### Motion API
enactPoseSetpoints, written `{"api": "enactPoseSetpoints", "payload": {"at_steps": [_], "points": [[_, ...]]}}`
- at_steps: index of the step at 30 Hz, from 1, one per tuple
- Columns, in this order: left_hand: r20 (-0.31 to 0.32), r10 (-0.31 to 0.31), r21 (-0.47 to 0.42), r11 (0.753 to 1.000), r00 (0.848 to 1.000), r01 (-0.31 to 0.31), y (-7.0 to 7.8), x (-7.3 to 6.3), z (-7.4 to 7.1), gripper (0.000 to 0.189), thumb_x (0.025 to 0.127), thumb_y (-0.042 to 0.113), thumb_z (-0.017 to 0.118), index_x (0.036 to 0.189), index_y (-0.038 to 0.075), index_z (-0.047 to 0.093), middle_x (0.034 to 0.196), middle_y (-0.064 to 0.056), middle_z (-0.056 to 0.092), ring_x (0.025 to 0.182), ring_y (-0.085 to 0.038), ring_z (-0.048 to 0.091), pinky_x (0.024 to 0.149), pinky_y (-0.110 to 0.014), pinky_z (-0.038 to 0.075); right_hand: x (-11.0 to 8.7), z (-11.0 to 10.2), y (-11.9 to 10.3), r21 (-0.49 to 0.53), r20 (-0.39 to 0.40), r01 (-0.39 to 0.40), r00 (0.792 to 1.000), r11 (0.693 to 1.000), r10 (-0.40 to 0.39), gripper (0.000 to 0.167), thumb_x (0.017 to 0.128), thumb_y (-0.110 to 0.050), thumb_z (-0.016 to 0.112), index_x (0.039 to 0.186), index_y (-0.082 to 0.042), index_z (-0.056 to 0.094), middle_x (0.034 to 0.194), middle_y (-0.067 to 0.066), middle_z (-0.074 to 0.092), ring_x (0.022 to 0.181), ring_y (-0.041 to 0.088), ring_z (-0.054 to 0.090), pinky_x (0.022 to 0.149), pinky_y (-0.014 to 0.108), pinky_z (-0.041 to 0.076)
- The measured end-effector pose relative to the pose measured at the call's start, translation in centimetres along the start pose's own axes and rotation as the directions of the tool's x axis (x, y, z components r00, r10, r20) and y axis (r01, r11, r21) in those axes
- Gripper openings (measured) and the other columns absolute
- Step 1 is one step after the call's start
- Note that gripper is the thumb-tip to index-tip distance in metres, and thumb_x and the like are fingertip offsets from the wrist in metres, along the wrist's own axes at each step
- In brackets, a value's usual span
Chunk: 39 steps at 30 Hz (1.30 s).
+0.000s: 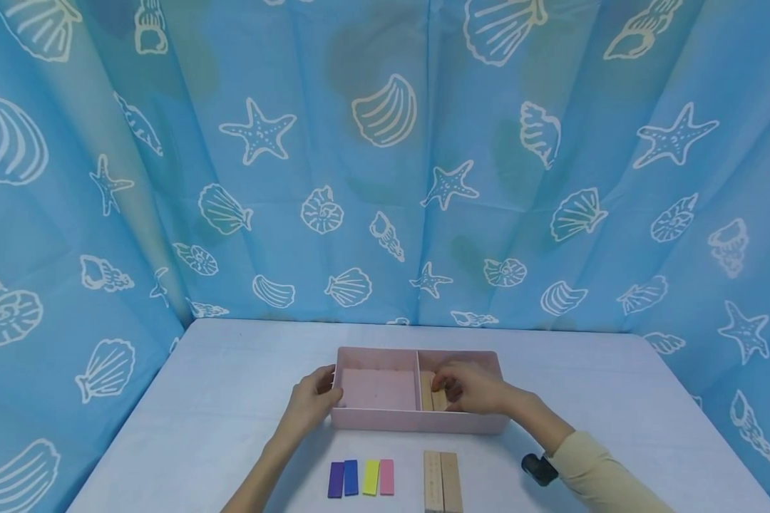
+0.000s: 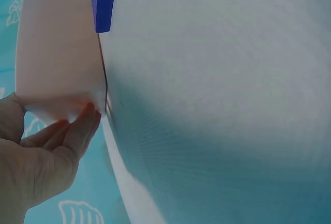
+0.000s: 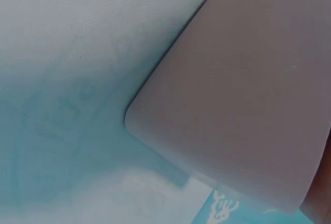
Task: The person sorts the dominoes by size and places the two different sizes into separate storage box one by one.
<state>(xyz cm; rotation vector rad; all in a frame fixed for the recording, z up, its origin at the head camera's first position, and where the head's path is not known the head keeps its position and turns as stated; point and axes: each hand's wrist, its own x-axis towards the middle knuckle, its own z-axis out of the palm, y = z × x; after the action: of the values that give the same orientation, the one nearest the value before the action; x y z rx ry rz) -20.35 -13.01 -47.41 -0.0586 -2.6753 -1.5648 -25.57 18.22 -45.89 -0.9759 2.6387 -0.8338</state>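
Note:
A pink two-compartment box [image 1: 417, 422] stands on the table. My left hand [image 1: 311, 399] grips its left end, thumb over the rim and fingers along the outside; the left wrist view shows this hand [image 2: 51, 157] at the box's corner. Inside the right compartment, my right hand [image 1: 475, 388] pinches a light wooden block [image 1: 440, 401]. Another wooden block [image 1: 427, 390] lies beside it against the divider. My fingers partly cover the held block. The right wrist view shows mostly the box's outer wall [image 3: 243, 94], with the hand's grip hidden.
In front of the box lie purple [image 1: 336, 480], blue [image 1: 351, 477], yellow [image 1: 371, 477] and pink [image 1: 387, 477] blocks in a row. Two wooden blocks [image 1: 442, 482] lie side by side to their right. A blue shell-print curtain [image 1: 385, 178] hangs behind the white table [image 1: 250, 377].

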Motion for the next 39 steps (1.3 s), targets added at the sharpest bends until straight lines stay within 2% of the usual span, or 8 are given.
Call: {"api": "enactPoseSetpoints", "payload": {"at_steps": [12, 20, 26, 31, 39], "points": [[0.001, -0.012, -0.006, 1.000, 1.000, 0.012, -0.1, 0.0, 0.1, 0.050, 0.092, 0.009, 0.063, 0.138, -0.008, 0.051, 0.131, -0.029, 0.058, 0.121, -0.045, 0.056, 0.095, -0.052, 0.050, 0.3, 0.1, -0.6, -0.031, 0.015, -0.019, 1.000, 0.999, 0.019, 0.031, 0.080, 0.003, 0.078, 0.104, -0.010, 0.065, 0.093, 0.000, 0.060, 0.078, 0.014, 0.058, 0.072, 0.024, 0.056], [0.000, -0.008, -0.007, 1.000, 1.000, 0.008, -0.1, 0.1, 0.0, 0.050, 0.092, 0.009, 0.063, 0.137, -0.008, 0.051, 0.130, -0.029, 0.058, 0.120, -0.045, 0.056, 0.094, -0.052, 0.051, 0.4, 0.2, -0.4, -0.027, 0.013, -0.023, 1.000, 0.999, 0.023, 0.031, 0.080, 0.000, 0.079, 0.105, -0.011, 0.064, 0.095, -0.001, 0.060, 0.078, 0.013, 0.059, 0.071, 0.022, 0.055], [-0.003, -0.010, -0.008, 1.000, 1.000, 0.010, -0.1, 0.0, 0.0, 0.050, 0.092, 0.009, 0.063, 0.137, -0.007, 0.051, 0.130, -0.028, 0.058, 0.120, -0.044, 0.056, 0.094, -0.052, 0.051, 0.2, 0.2, -0.1, 0.011, 0.006, -0.014, 1.000, 1.000, 0.014, 0.030, 0.080, 0.001, 0.078, 0.105, -0.009, 0.065, 0.100, 0.001, 0.059, 0.079, 0.013, 0.059, 0.072, 0.022, 0.056], [-0.001, -0.007, -0.008, 1.000, 1.000, 0.007, 0.0, 0.0, 0.0, 0.051, 0.092, 0.009, 0.063, 0.138, -0.007, 0.050, 0.131, -0.029, 0.058, 0.121, -0.044, 0.056, 0.095, -0.052, 0.051, -0.1, 0.0, -0.1, 0.050, 0.010, -0.028, 1.000, 0.998, 0.028, 0.029, 0.082, 0.000, 0.078, 0.107, -0.007, 0.067, 0.110, 0.004, 0.059, 0.086, 0.019, 0.061, 0.077, 0.028, 0.058], [0.002, -0.019, -0.018, 1.000, 1.000, 0.019, -0.1, 0.1, 0.0, 0.051, 0.092, 0.010, 0.062, 0.139, -0.007, 0.050, 0.132, -0.028, 0.057, 0.122, -0.044, 0.055, 0.096, -0.052, 0.050, -1.1, -0.8, 0.1, 0.093, -0.004, -0.015, 1.000, 0.996, 0.016, 0.025, 0.091, -0.018, 0.073, 0.112, -0.007, 0.068, 0.124, 0.012, 0.058, 0.098, 0.023, 0.062, 0.083, 0.032, 0.057]]}}
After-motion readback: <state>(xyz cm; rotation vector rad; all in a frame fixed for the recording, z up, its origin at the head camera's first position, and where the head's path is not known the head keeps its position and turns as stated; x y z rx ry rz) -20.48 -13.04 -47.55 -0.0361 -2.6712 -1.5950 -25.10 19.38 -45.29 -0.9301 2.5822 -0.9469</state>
